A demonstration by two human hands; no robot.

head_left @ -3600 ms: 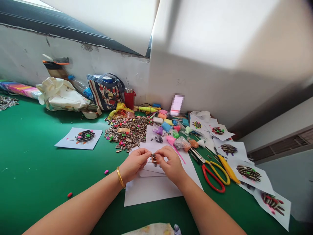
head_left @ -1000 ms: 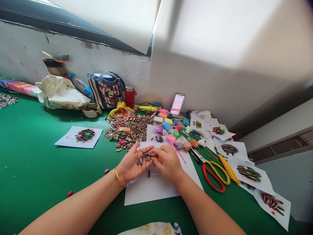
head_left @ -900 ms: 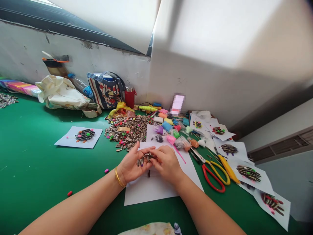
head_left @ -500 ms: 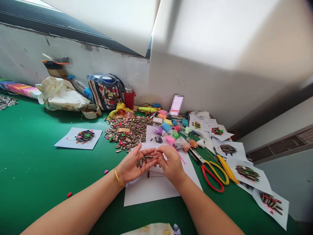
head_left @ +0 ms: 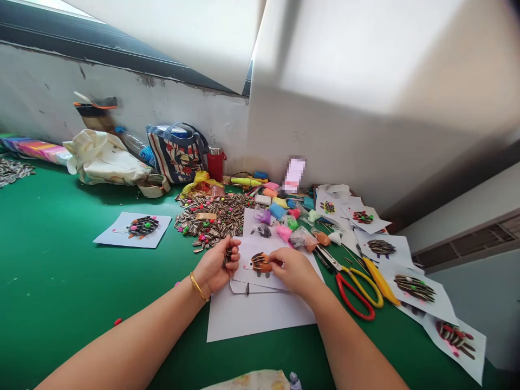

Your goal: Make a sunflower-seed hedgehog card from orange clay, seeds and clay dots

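Observation:
My left hand (head_left: pixel 218 265) is curled around a small bunch of striped sunflower seeds (head_left: pixel 227 257), partly hidden by the fingers. On the white paper (head_left: pixel 239 276) lies a hedgehog figure (head_left: pixel 260 262) of orange-brown clay, with a pale face, pink nose and grey feet. Sunflower seeds stand in its upper and left part as spines. At the figure's right side, my right hand (head_left: pixel 293 271) is pinched on a sunflower seed, mostly hidden by the fingertips. A loose seed (head_left: pixel 247 289) lies on the paper's lower edge.
Behind the hands spreads a heap of seeds (head_left: pixel 215 219) with coloured bits. Bagged clay (head_left: pixel 278 211) lies to its right. Red-and-yellow scissors (head_left: pixel 353 287) and a yellow cutter (head_left: pixel 379 280) lie beside my right arm. Finished hedgehog cards (head_left: pixel 414 290) line the right edge; another card (head_left: pixel 134 230) is left.
My left hand has closed over the seeds that lay on its open palm. My right hand has moved from that palm down to the hedgehog, which is now uncovered.

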